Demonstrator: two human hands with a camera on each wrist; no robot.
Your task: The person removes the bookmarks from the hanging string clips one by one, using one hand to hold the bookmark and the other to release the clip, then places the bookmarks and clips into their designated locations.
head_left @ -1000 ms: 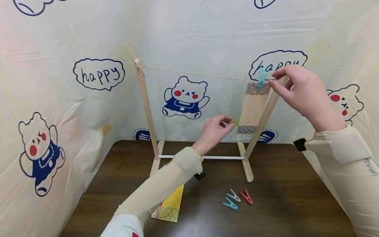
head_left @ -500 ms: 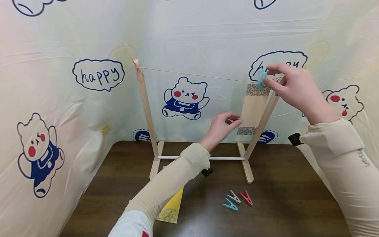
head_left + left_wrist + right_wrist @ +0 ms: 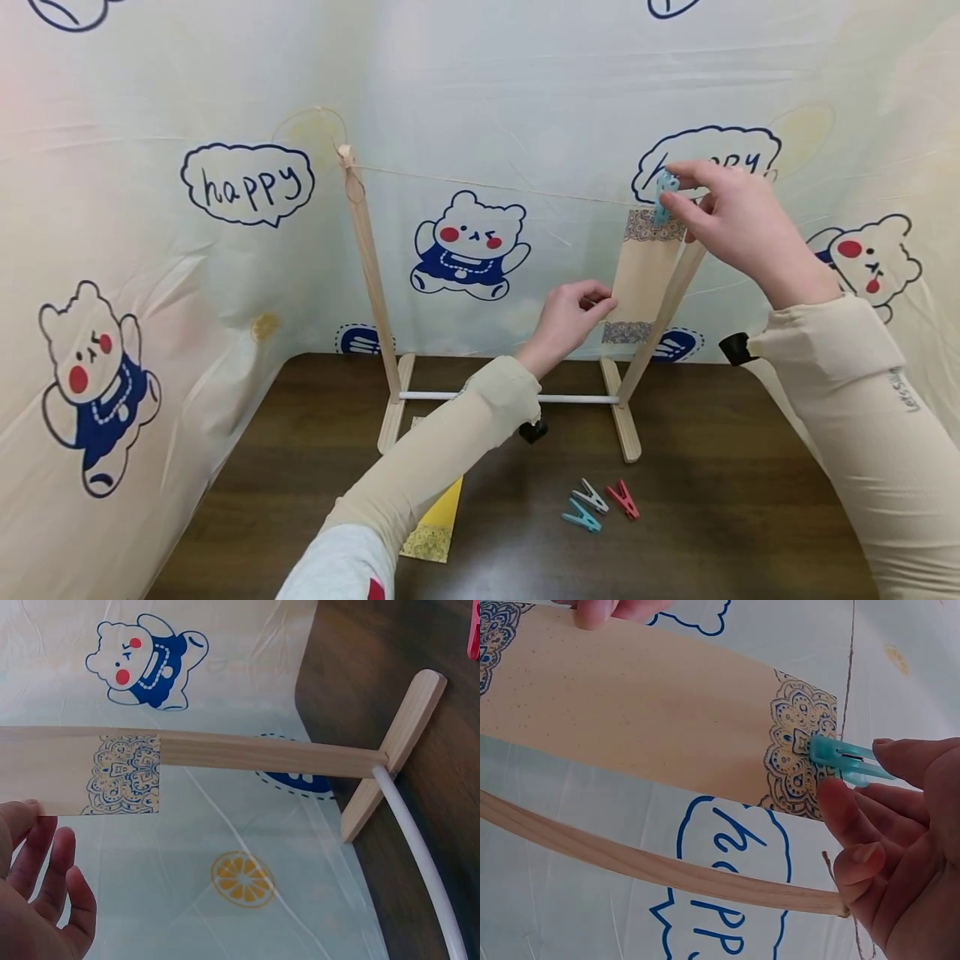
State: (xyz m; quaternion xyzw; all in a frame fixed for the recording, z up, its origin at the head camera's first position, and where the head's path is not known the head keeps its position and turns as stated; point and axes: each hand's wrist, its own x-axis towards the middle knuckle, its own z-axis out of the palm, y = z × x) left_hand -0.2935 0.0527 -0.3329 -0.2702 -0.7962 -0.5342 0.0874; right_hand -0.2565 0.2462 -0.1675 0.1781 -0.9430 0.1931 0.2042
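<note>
A cream paper strip [image 3: 643, 279] with blue lace patterns at both ends hangs from the string [image 3: 487, 187] near the right post. A light-blue clothespin [image 3: 832, 752] clips its top edge to the string. My right hand [image 3: 742, 221] pinches that clothespin's upper legs between thumb and fingers. Lower down, my left hand [image 3: 567, 321] pinches the strip's left edge; the left wrist view shows the thumb at the edge and the other fingers [image 3: 64, 862] loosely bent below it.
A wooden stand with a left post [image 3: 369, 275], right post [image 3: 678, 287] and white crossbar [image 3: 577, 399] stands on the dark table [image 3: 517, 533]. White, red [image 3: 623, 500] and blue clothespins [image 3: 582, 517] lie in front. A yellow strip [image 3: 435, 521] is partly behind my left sleeve.
My right hand has moved left from beside the clothespin and taken hold of it. My left hand has moved right and slightly up to the strip's edge and now pinches it.
</note>
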